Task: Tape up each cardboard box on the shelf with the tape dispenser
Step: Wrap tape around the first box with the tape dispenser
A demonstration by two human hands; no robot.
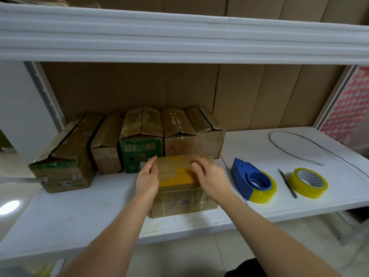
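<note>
A small cardboard box [177, 192] with a yellow top patch and shiny tape on it stands at the front of the white shelf [79, 212]. My left hand [147, 178] rests against its left top edge, fingers straight. My right hand [209, 176] lies on its right top edge, fingers loosely bent and blurred. Behind it stands a row of several worn cardboard boxes [139, 140] with split top flaps. The blue tape dispenser [251, 180], loaded with a yellow roll, lies on the shelf to the right of my right hand.
A loose roll of yellow tape [308, 182] and a thin metal blade [287, 182] lie right of the dispenser. A grey cord [299, 144] loops across the back right of the shelf. An upper shelf beam [179, 37] hangs overhead. Brown cardboard sheets line the back.
</note>
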